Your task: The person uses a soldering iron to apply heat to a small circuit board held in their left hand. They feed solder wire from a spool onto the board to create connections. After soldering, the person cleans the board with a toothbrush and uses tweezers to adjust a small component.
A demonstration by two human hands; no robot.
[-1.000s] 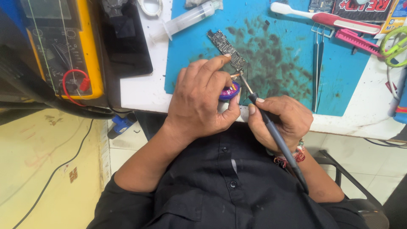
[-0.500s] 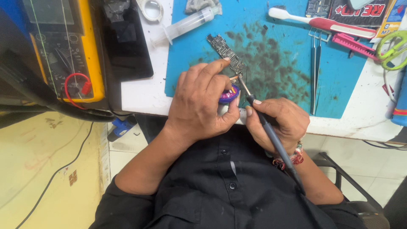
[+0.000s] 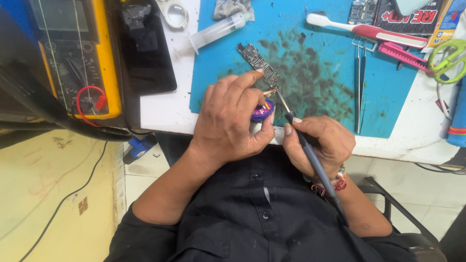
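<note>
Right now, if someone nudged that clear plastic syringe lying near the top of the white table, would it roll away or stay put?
The clear plastic syringe has a round barrel, so it would probably roll a little. Its flat finger flange near the plunger end would likely stop it soon. It looks thin and hollow, so probably light and easy to slide across the smooth white table.

This is a small electronics repair workshop. A white bench [image 3: 165, 109] carries a stained blue work mat [image 3: 388, 97], and a bare circuit board [image 3: 257, 62] lies on it. A yellow multimeter [image 3: 77, 58] with red leads sits at one end. Tweezers [image 3: 358, 82], a toothbrush [image 3: 364, 30], a syringe [image 3: 213, 31] and a dismantled phone [image 3: 145, 48] lie around, and a soldering iron [image 3: 310, 155] is in use.
</note>
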